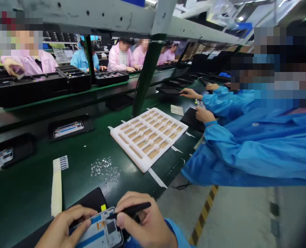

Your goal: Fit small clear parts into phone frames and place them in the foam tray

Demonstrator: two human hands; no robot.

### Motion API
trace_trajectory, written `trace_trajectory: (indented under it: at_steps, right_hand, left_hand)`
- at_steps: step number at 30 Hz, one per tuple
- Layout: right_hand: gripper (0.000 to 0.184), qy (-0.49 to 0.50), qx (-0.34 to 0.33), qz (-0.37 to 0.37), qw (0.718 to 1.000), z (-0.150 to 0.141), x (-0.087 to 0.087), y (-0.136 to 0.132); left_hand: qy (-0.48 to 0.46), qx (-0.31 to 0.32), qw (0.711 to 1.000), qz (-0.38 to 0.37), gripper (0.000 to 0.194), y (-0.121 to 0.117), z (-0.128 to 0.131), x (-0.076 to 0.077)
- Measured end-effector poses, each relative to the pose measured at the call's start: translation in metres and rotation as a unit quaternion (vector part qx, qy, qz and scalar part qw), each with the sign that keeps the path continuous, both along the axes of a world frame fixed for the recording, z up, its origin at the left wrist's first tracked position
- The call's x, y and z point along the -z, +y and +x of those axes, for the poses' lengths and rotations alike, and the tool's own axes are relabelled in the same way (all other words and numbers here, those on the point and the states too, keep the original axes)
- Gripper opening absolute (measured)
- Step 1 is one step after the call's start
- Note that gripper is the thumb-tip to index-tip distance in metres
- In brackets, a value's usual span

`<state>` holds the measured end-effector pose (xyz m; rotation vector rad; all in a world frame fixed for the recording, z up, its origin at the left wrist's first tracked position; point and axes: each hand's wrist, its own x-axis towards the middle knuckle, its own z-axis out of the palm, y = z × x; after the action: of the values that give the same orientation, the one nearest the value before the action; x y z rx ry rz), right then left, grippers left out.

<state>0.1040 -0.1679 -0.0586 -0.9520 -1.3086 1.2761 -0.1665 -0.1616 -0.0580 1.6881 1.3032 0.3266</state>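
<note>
At the bottom of the view my left hand (65,227) grips the left edge of an opened phone frame (101,232) with blue and white parts, which lies on a black pad (93,199). My right hand (142,224) is closed around black tweezers (132,209), whose tip points left onto the phone frame. A pile of small shiny metal parts (105,169) lies on the green table just beyond.
A white foam tray (149,136) with tan inserts sits mid-table. A white strip (56,186) lies at left. Two black carriers with phone frames (70,128) ride the belt. A co-worker in a blue coat (246,144) works at right; others sit across.
</note>
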Motion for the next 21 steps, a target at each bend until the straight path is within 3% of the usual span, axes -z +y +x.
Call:
trace_trajectory:
  at_steps: [6,21]
  right_hand:
    - [0.014,-0.108,-0.04,0.01,0.993,-0.022,0.007,0.003]
    - [0.012,-0.122,-0.03,0.007,0.992,-0.025,0.011,0.004]
  left_hand:
    - [0.009,-0.009,1.0,-0.016,0.039,-0.004,0.008,-0.004]
    - [0.013,-0.035,0.999,-0.022,0.043,-0.006,0.014,0.001]
